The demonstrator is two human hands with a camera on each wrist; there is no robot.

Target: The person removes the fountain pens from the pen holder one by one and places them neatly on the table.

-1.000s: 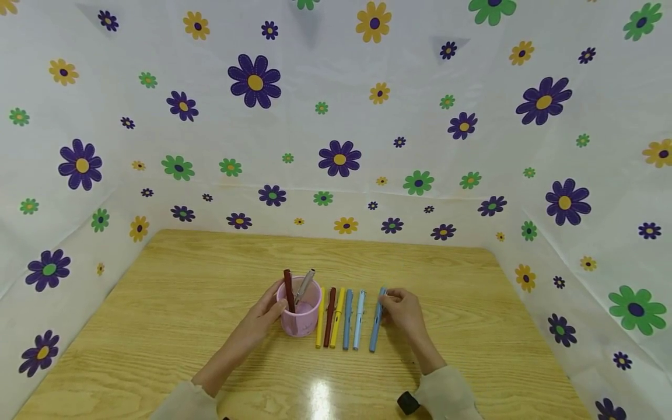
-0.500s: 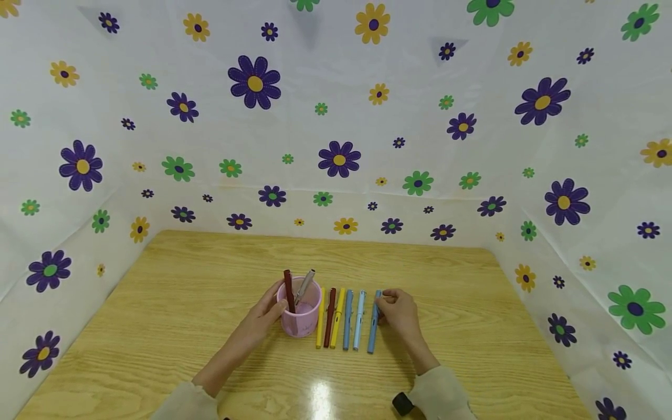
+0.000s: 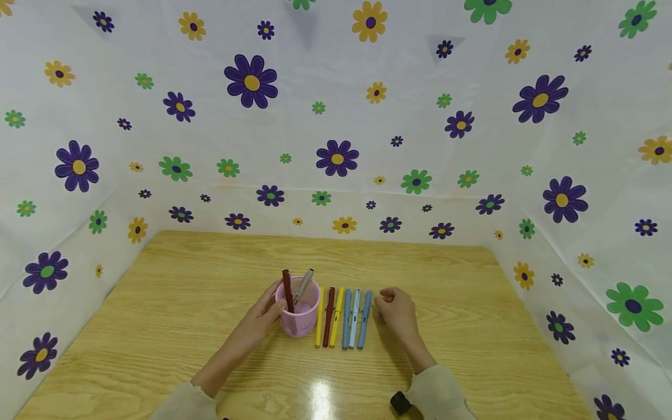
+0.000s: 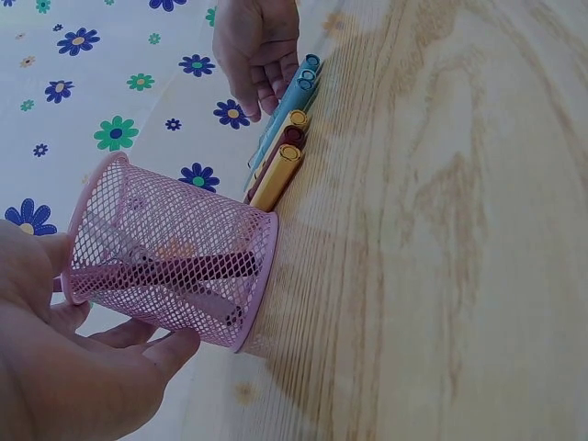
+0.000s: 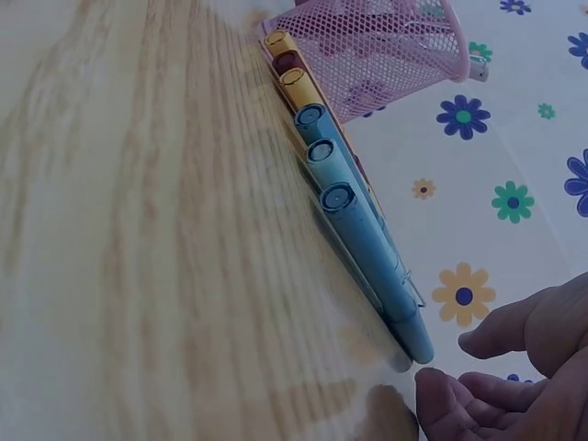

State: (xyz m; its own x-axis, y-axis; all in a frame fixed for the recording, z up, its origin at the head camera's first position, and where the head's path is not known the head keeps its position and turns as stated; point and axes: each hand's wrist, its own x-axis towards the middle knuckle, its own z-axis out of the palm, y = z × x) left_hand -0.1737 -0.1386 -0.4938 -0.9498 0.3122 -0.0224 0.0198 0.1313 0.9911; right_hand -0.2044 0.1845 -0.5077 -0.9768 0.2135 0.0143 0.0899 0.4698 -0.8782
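From my remote seat, nearest the camera are the two cream sleeves, then the hands. The left hand (image 3: 268,312) is wrapped around the near-left side of the pink mesh cup (image 3: 299,315), fingers and thumb curled against the mesh, so it's holding it. That cup stands upright on the wooden table (image 3: 184,303) and it's my reference for everything else.

Right of the cup, touching or nearly touching it, six pens lie side by side in a tight row pointing away from me: yellow pen (image 3: 319,321), dark red pen (image 3: 329,318), another yellow one (image 3: 336,318), then three blue pens (image 3: 356,319). The right hand (image 3: 396,309) sits just right of the outermost blue pen (image 3: 364,319); the fingers are loosely curled and grip nothing, with a small gap to the pen in the right wrist view.

Inside the cup, a dark red marker (image 3: 287,289) and a silver-grey pen (image 3: 303,284) stick up. Beyond the cup, flowered sheeting (image 3: 336,116) walls the table.
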